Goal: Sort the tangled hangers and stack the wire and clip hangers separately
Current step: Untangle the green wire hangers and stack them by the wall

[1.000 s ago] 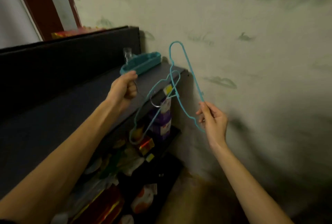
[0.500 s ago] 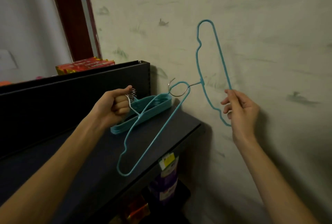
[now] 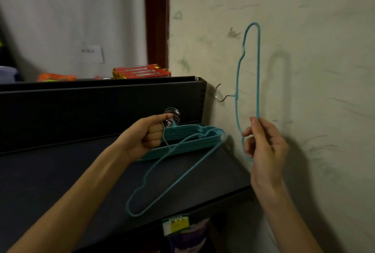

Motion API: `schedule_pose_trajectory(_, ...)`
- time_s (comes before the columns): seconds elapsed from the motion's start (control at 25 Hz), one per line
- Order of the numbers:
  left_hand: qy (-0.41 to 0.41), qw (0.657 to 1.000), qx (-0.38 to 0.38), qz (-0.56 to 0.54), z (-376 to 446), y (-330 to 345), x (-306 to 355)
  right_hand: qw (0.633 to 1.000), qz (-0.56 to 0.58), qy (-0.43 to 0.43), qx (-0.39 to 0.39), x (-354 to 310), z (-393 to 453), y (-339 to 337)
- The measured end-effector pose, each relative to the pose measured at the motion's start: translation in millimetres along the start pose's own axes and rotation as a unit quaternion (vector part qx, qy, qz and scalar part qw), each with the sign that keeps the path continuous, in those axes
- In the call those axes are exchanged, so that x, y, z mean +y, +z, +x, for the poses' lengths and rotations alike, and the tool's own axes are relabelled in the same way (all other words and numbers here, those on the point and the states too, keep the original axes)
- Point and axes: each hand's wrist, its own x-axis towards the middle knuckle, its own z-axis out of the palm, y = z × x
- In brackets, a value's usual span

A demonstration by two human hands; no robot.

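the two teal wire hangers have just come unhooked: left hand (image 3: 149, 137) grips one's hook over the stack (image 3: 192, 139) on the shelf (image 3: 60, 171), right hand (image 3: 263, 145) pinches the other (image 3: 258, 70) upright by the wall, ready for stacking

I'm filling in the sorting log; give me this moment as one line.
left hand: grips hanger hook, hanger over shelf | right hand: pinches second hanger upright by wall | stack: on shelf

I hold one teal wire hanger (image 3: 257, 74) upright, another (image 3: 174, 173) tilted above the stacked teal hangers (image 3: 192, 139) on the shelf.
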Motion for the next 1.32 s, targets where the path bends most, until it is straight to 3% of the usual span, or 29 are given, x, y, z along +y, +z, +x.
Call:
schedule_pose_trajectory(0.28,-0.042,0.997,-0.024,-0.057,-39,-70,62,0.997,0.016,0.017,-0.068,16,0,32)
schedule_pose_trajectory(0.4,-0.079,0.996,-0.048,-0.012,-57,-121,75,0.993,0.022,0.021,-0.113,23,-14,46)
schedule_pose_trajectory(0.6,-0.122,0.990,0.025,0.068,-51,-173,52,0.992,0.007,0.055,-0.115,35,-33,63)
schedule_pose_trajectory(0.8,0.002,0.956,0.171,0.237,-37,-167,16,0.984,0.009,0.167,-0.062,48,-61,81)
schedule_pose_trajectory(1.0,0.069,0.923,0.136,0.352,-36,-118,30,0.977,0.027,0.200,-0.065,48,-88,99)
schedule_pose_trajectory(1.16,0.166,0.852,0.163,0.469,-32,-102,32,0.981,0.061,0.173,-0.066,36,-103,103)
schedule_pose_trajectory(1.2,0.198,0.853,0.157,0.457,-31,-98,32,0.981,0.064,0.170,-0.068,34,-105,106)
schedule_pose_trajectory(1.32,0.251,0.897,0.116,0.345,-32,-86,36,0.979,0.070,0.176,-0.068,32,-111,114)
